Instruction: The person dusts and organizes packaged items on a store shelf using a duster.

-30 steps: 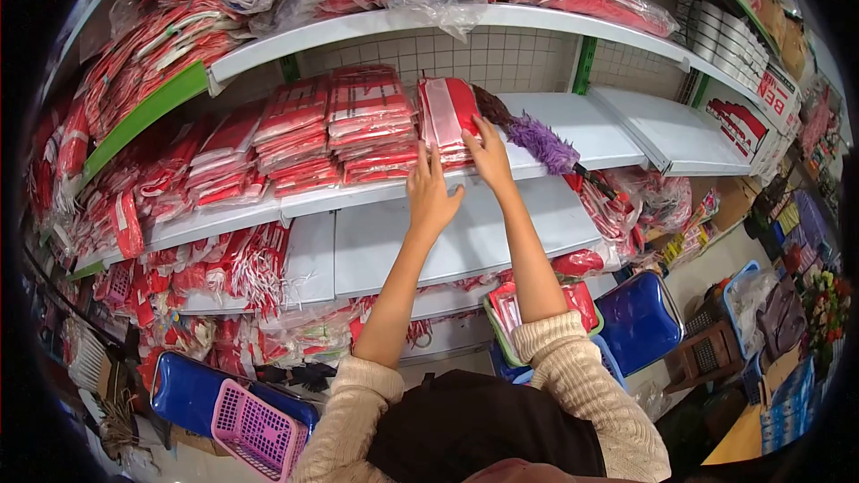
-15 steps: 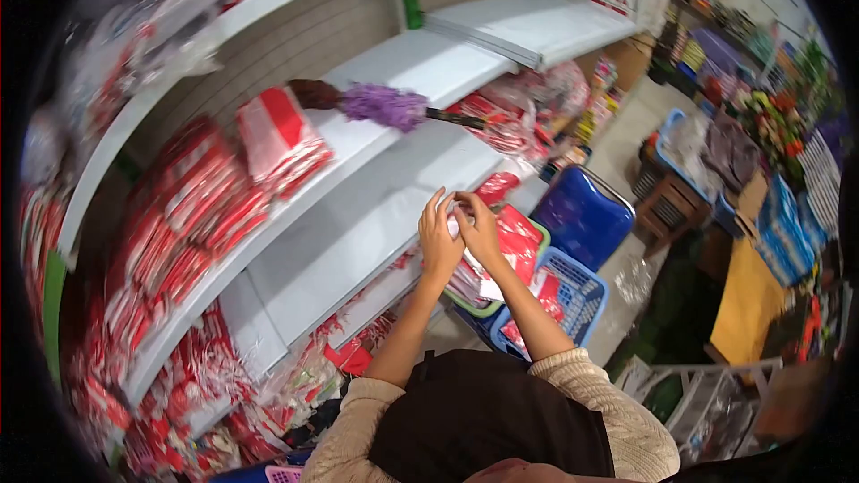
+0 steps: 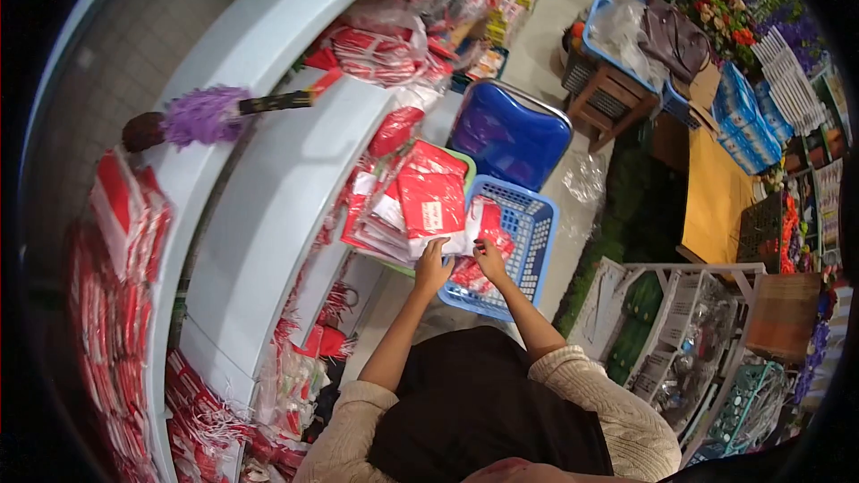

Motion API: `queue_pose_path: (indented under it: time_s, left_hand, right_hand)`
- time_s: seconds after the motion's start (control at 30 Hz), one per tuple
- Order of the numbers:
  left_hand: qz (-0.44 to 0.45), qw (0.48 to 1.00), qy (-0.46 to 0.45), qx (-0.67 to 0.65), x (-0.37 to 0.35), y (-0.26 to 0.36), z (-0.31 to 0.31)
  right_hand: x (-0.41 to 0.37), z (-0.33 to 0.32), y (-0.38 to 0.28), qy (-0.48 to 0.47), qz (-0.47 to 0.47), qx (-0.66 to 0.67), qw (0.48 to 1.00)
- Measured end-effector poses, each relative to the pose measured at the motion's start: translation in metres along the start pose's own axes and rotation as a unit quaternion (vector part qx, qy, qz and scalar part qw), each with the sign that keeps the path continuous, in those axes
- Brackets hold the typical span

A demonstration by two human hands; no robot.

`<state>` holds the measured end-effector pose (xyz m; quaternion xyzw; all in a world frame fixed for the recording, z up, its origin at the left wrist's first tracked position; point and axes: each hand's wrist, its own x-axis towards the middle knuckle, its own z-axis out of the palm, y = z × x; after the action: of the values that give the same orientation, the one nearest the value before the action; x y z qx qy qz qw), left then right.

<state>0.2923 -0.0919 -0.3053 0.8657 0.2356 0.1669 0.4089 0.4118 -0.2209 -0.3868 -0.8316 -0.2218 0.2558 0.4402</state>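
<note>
My left hand [image 3: 434, 268] is closed, its fingertips at the white lower edge of a red plastic-wrapped packet [image 3: 432, 197] with a white label. That packet tops a pile of red and white packets in a green-rimmed basket [image 3: 471, 165]. Beside it, my right hand [image 3: 489, 263] has its fingers curled together over a red-and-white packet [image 3: 484, 215] in the blue plastic basket [image 3: 537, 246]. A white strip shows between the two hands; I cannot tell what the fingers pinch.
White shelves [image 3: 268, 156] curve along the left, bearing stacked red packets [image 3: 112, 331] and a purple duster [image 3: 206, 116]. A blue chair [image 3: 510, 134] stands behind the baskets. To the right are a wooden stool [image 3: 613, 107], a yellow board [image 3: 716, 201] and a white rack [image 3: 662, 331].
My view has swung to the right. My hands, close together over the basket before, have moved apart and lower, the left to the packet pile's edge, the right over the blue basket.
</note>
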Motion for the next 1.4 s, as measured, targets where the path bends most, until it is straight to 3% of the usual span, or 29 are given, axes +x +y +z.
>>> queue_pose_path:
  time_s: [0.1, 0.23, 0.37, 0.47, 0.5, 0.6, 0.63, 0.73, 0.83, 0.93, 0.97, 1.1, 1.23, 1.33, 1.37, 1.4]
  left_hand:
    - [-0.04, 0.997, -0.068, -0.026, -0.016, -0.004, 0.042]
    - [0.024, 0.992, -0.101, -0.075, -0.037, -0.019, 0.104]
    - [-0.167, 0.925, -0.182, -0.29, -0.057, -0.064, 0.178]
    - [-0.279, 0.859, -0.073, -0.422, -0.056, -0.071, 0.204]
    - [-0.25, 0.868, -0.115, -0.414, -0.064, -0.118, 0.235]
    - [-0.379, 0.846, -0.088, -0.365, -0.057, -0.121, 0.238]
    - [-0.435, 0.816, -0.067, -0.375, -0.04, -0.075, 0.209]
    - [-0.475, 0.73, -0.013, -0.492, -0.03, -0.069, 0.197]
    - [-0.444, 0.72, -0.013, -0.533, -0.032, -0.076, 0.2]
    - [-0.461, 0.686, -0.018, -0.563, -0.039, -0.069, 0.198]
    - [-0.471, 0.672, -0.02, -0.571, -0.039, -0.062, 0.196]
    - [-0.47, 0.706, 0.006, -0.529, -0.05, -0.063, 0.213]
    - [-0.487, 0.638, 0.072, -0.592, -0.057, -0.052, 0.212]
    - [-0.461, 0.582, 0.077, -0.665, -0.063, -0.042, 0.198]
    - [-0.42, 0.591, 0.074, -0.684, -0.064, -0.029, 0.191]
    - [-0.47, 0.555, 0.117, -0.676, -0.063, -0.018, 0.185]
  right_hand:
    - [-0.022, -0.018, 0.051, 0.016, 0.045, -0.035, 0.998]
    - [-0.037, -0.029, 0.086, -0.002, 0.095, -0.035, 0.995]
    - [-0.036, -0.028, 0.108, -0.022, 0.103, 0.017, 0.994]
    - [-0.026, -0.022, 0.133, -0.042, 0.128, 0.073, 0.988]
    - [-0.022, -0.02, 0.137, -0.041, 0.15, 0.11, 0.982]
    - [-0.007, -0.011, 0.144, -0.044, 0.218, 0.214, 0.951]
    - [-0.001, -0.003, 0.153, -0.033, 0.224, 0.243, 0.943]
    - [0.018, 0.005, 0.148, -0.008, 0.24, 0.293, 0.926]
    - [0.029, 0.016, 0.139, 0.034, 0.31, 0.316, 0.896]
    - [0.027, 0.014, 0.123, 0.021, 0.359, 0.234, 0.903]
    - [0.027, 0.01, 0.12, -0.02, 0.339, 0.246, 0.908]
    - [0.021, 0.011, 0.13, -0.096, 0.278, 0.262, 0.919]
    - [-0.011, -0.018, 0.11, -0.038, 0.264, 0.392, 0.881]
    - [-0.049, -0.046, 0.1, -0.039, 0.079, 0.348, 0.933]
    - [-0.06, -0.06, 0.091, -0.033, 0.032, 0.286, 0.957]
    - [-0.07, -0.074, 0.085, -0.025, -0.016, 0.222, 0.975]
